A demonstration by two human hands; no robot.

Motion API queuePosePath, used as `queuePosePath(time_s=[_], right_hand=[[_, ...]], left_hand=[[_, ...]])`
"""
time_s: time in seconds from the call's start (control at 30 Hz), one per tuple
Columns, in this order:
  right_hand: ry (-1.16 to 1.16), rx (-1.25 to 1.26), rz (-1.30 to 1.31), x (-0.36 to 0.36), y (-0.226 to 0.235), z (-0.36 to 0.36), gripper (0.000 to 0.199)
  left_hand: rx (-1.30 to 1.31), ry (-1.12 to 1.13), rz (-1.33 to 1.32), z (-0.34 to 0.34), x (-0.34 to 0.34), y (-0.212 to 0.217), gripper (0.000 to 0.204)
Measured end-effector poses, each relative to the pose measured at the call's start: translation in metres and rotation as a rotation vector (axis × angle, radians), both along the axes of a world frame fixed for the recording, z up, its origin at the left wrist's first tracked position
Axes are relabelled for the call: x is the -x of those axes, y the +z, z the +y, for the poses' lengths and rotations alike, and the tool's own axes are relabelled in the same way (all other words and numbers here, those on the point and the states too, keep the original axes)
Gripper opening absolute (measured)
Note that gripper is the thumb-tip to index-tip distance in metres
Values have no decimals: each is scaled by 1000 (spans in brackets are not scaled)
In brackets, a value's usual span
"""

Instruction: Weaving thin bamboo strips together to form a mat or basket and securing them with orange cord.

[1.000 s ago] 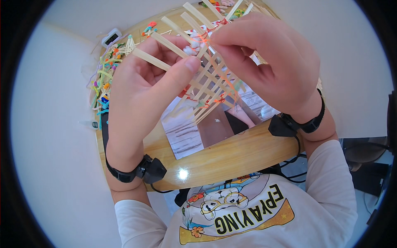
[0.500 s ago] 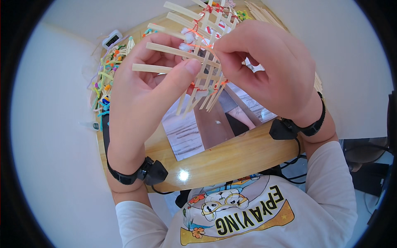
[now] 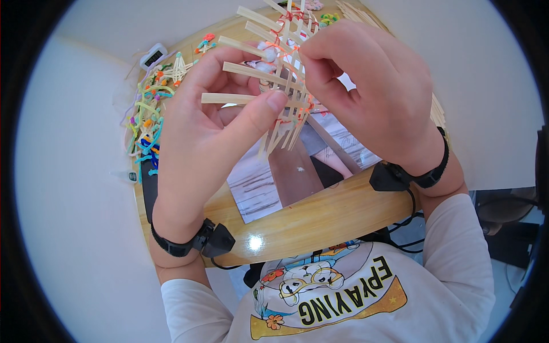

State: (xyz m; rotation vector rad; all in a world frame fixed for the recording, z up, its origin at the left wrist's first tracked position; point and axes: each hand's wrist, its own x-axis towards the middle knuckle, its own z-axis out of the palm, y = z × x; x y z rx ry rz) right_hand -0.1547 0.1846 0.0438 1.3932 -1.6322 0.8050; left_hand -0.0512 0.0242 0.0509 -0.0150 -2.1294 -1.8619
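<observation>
A lattice of crossed pale bamboo strips (image 3: pixel 243 70) stands tilted above the table, bound at its crossings with red and orange string. My left hand (image 3: pixel 200 131) grips it, thumb pressed on the near face and fingers behind. Tufts of white fluff (image 3: pixel 266 52) are caught between the strips on its left side. At the lattice's right side, my right hand (image 3: pixel 372 86) is closed in a pinch, with an orange string (image 3: pixel 289 48) running to its fingertips. The pinched end is hidden by the fingers.
A glossy printed sheet (image 3: pixel 254 191) lies on the wooden table (image 3: pixel 297 226) below the lattice. Colourful fuzzy stems (image 3: pixel 150 123) are heaped along the left edge, with a small white digital device (image 3: pixel 153 56) behind. More bamboo strips (image 3: pixel 357 14) lie at the far right.
My left hand and the lattice have shifted right and the lattice has turned slightly. My right hand has risen a little, still pinched.
</observation>
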Motion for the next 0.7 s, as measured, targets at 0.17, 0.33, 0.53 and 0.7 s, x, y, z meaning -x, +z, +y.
queuePosePath(time_s=[0.17,0.33,0.53,0.7], right_hand=[[-28,-12,2,0,0,3,22],[-14,-9,32,1,-1,0,22],[33,-51,-87,-8,6,8,21],[414,-87,-319,-9,13,12,21]], left_hand=[[-53,-57,-8,-2,2,-1,40],[-57,-58,13,1,2,-2,41],[-60,-113,-5,-3,2,-4,41],[-62,-163,42,-6,6,-6,40]])
